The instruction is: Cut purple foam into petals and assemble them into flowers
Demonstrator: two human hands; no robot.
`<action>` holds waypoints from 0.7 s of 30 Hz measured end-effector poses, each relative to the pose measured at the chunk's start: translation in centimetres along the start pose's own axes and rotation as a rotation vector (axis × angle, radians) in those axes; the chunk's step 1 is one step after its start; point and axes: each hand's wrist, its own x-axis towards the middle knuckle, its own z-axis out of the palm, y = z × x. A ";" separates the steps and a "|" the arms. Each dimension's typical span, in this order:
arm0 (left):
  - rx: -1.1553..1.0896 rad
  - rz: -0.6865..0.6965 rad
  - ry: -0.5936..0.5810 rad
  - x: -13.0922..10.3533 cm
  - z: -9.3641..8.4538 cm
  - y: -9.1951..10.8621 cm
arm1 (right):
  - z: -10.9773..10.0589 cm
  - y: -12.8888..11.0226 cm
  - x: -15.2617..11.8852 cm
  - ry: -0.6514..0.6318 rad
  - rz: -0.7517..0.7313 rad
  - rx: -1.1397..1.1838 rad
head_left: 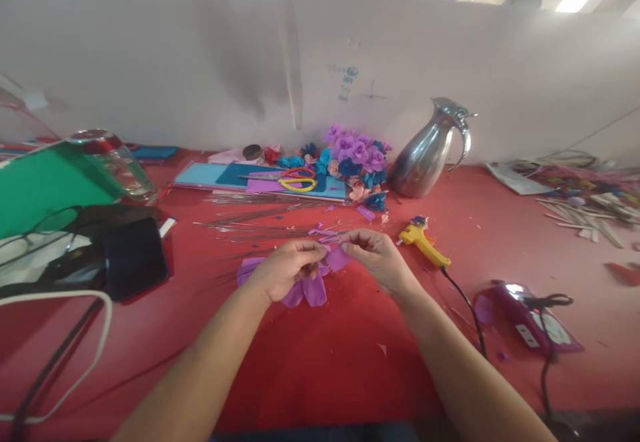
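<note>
Between my two hands is a small purple paper piece (339,259). My left hand (295,265) pinches its left side with thumb and fingers closed. At its right edge, my right hand (376,255) grips it between thumb and forefinger. Purple paper petals (311,291) lie on the red table just below and left of my hands. Thin purple strips (324,232) rest right behind my fingertips. Several thin wires (240,229) are spread on the table to the left.
A yellow glue gun (425,243) lies right of my hands, its cord trailing to a purple power box (535,319). Behind are scissors (295,179), paper flowers (357,155) and a metal jug (430,149). A phone (135,259) and glass jar (115,162) are left.
</note>
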 end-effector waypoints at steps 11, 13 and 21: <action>0.229 0.156 0.080 -0.3 0.4 0.2 | 0.2 0.1 0.0 0.014 0.030 0.041; 0.284 0.184 0.084 -0.3 0.4 0.1 | 0.3 0.1 0.0 -0.017 0.049 0.026; 0.402 0.230 0.121 -0.4 0.6 0.1 | 0.7 0.2 0.0 0.009 0.051 -0.026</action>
